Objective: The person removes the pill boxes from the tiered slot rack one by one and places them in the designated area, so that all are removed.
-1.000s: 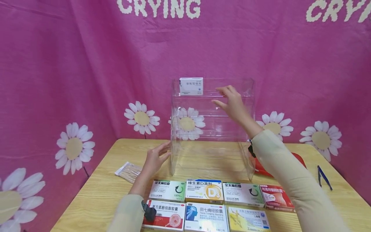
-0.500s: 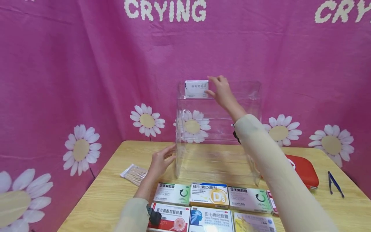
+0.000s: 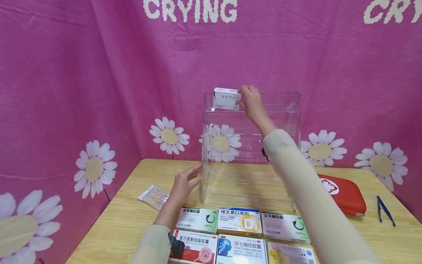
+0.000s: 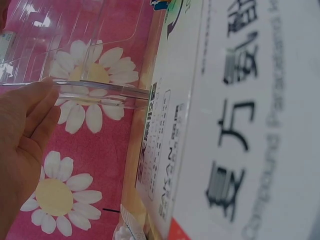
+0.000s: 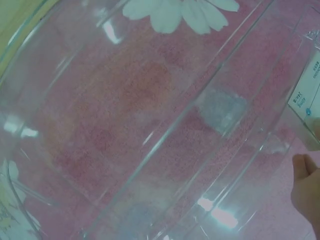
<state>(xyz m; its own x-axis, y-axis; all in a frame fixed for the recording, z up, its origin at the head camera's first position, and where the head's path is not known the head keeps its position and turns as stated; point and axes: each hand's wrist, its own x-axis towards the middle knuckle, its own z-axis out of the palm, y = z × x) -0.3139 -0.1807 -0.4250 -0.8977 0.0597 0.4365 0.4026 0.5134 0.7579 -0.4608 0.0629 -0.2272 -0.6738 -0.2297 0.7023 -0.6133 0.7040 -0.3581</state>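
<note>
A small white medicine box sits at the top left tier of a clear acrylic display stand, tilted slightly. My right hand pinches its right end between thumb and fingers; in the right wrist view the box shows only in part at the right edge. Lower down, my left hand touches the stand's left side with its fingers extended. The left wrist view has those fingertips against the stand's clear edge.
In front of the stand lie two rows of medicine boxes, among them a vitamin D box and a red-and-white box. Cotton swabs are at left. A red case and blue tweezers lie at right.
My right hand has moved left to the white box and taken hold of its right end. The box has tilted and lifted slightly. The left hand stays at the stand's side.
</note>
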